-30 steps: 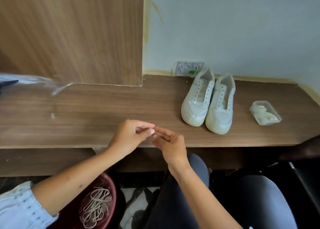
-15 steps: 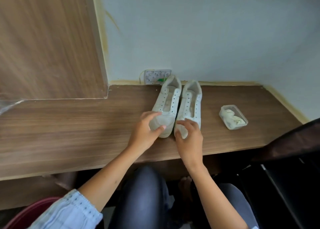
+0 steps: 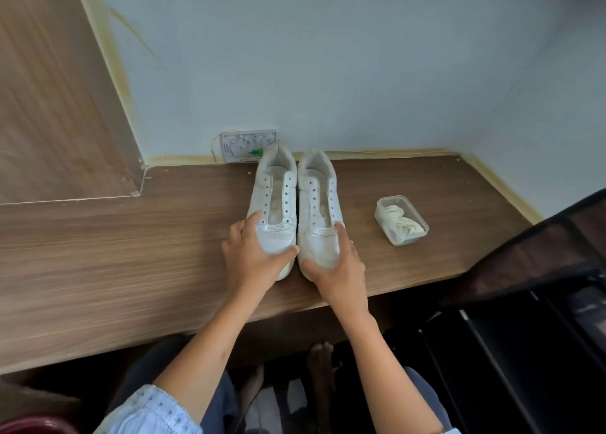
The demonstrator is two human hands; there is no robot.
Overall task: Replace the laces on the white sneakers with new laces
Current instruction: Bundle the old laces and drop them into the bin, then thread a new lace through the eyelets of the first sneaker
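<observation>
The table [image 3: 131, 253] runs wide to the left of the sneakers [image 3: 296, 204], bare wood that gives plenty of room to turn a shoe or lay out a lace; to their right it narrows toward a corner where wall and a dark cloth close in. The sneakers stand side by side, heels just in front of the wall socket [image 3: 247, 145], toes near the table's front edge, eyelets empty. A tug toward the body could tip a shoe off that edge onto the floor.

The left hand [image 3: 252, 260] curls over the left shoe's toe, gripping it; the right hand [image 3: 337, 266] grips the right shoe's toe likewise.

The small clear box [image 3: 401, 220] of new laces [image 3: 401, 222] sits to the right of the sneakers, apart; a sweeping elbow could knock it.
</observation>
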